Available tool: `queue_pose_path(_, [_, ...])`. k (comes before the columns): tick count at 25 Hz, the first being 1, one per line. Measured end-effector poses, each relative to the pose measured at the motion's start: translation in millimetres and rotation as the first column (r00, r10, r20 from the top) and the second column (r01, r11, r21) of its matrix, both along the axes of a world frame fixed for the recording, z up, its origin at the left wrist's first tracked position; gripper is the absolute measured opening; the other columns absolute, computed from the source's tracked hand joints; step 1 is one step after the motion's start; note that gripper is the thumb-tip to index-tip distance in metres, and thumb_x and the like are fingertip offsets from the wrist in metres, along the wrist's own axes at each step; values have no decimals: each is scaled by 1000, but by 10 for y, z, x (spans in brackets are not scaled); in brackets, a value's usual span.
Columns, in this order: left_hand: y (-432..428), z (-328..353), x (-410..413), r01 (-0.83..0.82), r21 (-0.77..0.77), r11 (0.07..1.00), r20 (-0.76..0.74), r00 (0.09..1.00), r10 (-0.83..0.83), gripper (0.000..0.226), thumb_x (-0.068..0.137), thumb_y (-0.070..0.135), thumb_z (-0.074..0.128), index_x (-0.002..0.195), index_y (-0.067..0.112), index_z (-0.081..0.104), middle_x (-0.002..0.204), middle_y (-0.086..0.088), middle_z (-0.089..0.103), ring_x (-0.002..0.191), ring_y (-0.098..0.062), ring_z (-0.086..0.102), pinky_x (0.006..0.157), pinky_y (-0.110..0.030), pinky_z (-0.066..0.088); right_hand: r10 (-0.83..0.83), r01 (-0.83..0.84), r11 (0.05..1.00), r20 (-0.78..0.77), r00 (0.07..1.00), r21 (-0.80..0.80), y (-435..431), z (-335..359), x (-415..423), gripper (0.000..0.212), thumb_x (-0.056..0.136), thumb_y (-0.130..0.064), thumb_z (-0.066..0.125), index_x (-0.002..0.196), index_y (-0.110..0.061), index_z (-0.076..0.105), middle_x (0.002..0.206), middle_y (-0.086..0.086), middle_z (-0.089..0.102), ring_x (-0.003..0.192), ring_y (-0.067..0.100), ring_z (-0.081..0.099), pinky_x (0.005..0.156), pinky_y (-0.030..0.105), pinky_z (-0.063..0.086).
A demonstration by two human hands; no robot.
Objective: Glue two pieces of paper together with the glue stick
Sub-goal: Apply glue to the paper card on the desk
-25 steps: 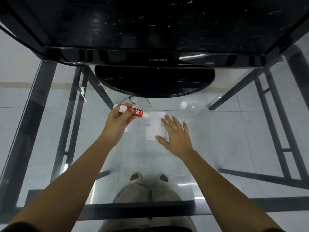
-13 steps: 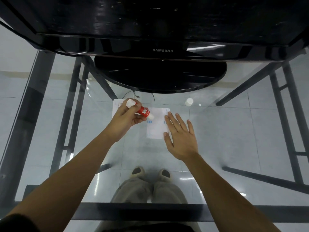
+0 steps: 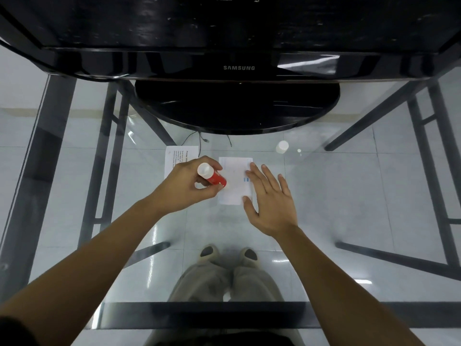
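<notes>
Two small white papers lie on the glass table. My left hand [image 3: 185, 187] grips the red glue stick [image 3: 212, 176], white end up, its tip down at the left edge of the right paper [image 3: 234, 182]. My right hand [image 3: 270, 199] lies flat with straight fingers on that paper's right side, holding it down. The left paper [image 3: 178, 156], printed with text, lies partly hidden under my left hand.
The white glue cap [image 3: 282, 146] stands on the glass at the back right. A black Samsung monitor with its round base [image 3: 237, 108] fills the far side. The table's dark front rail [image 3: 199, 318] runs near me; legs and shoes show through the glass.
My left hand has tipped the glue stick from lying sideways to pointing down and brought its tip onto the right paper. My right hand stays on the paper.
</notes>
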State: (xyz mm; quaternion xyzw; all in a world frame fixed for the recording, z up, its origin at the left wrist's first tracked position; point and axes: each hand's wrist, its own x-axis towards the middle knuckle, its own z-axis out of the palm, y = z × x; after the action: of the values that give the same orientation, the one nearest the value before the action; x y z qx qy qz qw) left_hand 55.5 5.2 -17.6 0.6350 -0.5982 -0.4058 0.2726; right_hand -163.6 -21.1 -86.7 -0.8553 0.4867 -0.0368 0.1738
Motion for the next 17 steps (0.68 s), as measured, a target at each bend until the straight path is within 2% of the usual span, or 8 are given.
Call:
queue_pose_path(3, [-14, 23, 20, 138, -96, 986, 103, 986, -128, 27, 74, 21, 75, 97, 20, 62, 92, 13, 63, 87, 9, 56, 73, -1, 41, 5, -5, 1000, 1, 1000, -2, 0, -11, -4, 61, 91, -51, 28, 145, -24, 19, 155, -5, 18, 143, 16, 9, 113, 37, -5])
queue_pose_path(5, [0, 21, 31, 196, -99, 976, 118, 976, -184, 28, 74, 17, 75, 98, 21, 63, 93, 14, 63, 89, 8, 55, 76, -2, 41, 6, -6, 1000, -1, 1000, -6, 1, -12, -2, 61, 91, -51, 29, 145, -23, 19, 155, -5, 18, 143, 16, 9, 113, 38, -4])
queue_pose_path(7, [18, 21, 43, 173, -32, 984, 33, 985, -172, 28, 73, 16, 75, 95, 28, 63, 92, 20, 65, 91, 6, 57, 75, -5, 43, 6, -6, 1000, -3, 1000, -11, 4, -8, 0, 61, 91, -51, 28, 145, -23, 18, 155, -5, 18, 144, 16, 8, 114, 38, -2])
queue_pose_path(9, [17, 29, 51, 91, 50, 995, -53, 995, -88, 30, 73, 18, 76, 91, 37, 61, 91, 24, 65, 94, 3, 58, 72, -7, 46, 7, -7, 1000, -4, 1000, -12, 4, -1, -1, 61, 91, -50, 27, 145, -23, 19, 155, -5, 18, 144, 16, 9, 114, 39, 0])
queue_pose_path(12, [2, 33, 18, 27, 64, 998, -45, 999, -24, 33, 72, 26, 76, 93, 43, 57, 91, 25, 64, 90, 4, 61, 72, -10, 50, 10, -10, 1000, -10, 1000, -12, 2, 6, -1, 61, 91, -51, 27, 145, -23, 19, 156, -5, 18, 144, 17, 9, 114, 39, 0])
queue_pose_path(15, [25, 12, -39, 112, 32, 993, 46, 993, -113, 31, 74, 25, 75, 100, 29, 59, 91, 12, 67, 76, 2, 63, 69, -7, 49, 9, -9, 1000, -5, 1000, -3, -3, 4, 2, 62, 91, -52, 27, 145, -23, 19, 155, -4, 18, 144, 17, 9, 114, 40, 0])
queue_pose_path(17, [40, 4, -63, 188, 17, 982, 113, 976, -189, 30, 76, 26, 73, 103, 22, 61, 95, 6, 68, 75, -3, 63, 70, -8, 49, 8, -8, 1000, -4, 1000, -4, -1, 1, 5, 62, 91, -52, 28, 145, -23, 19, 155, -4, 18, 144, 18, 9, 114, 40, 0])
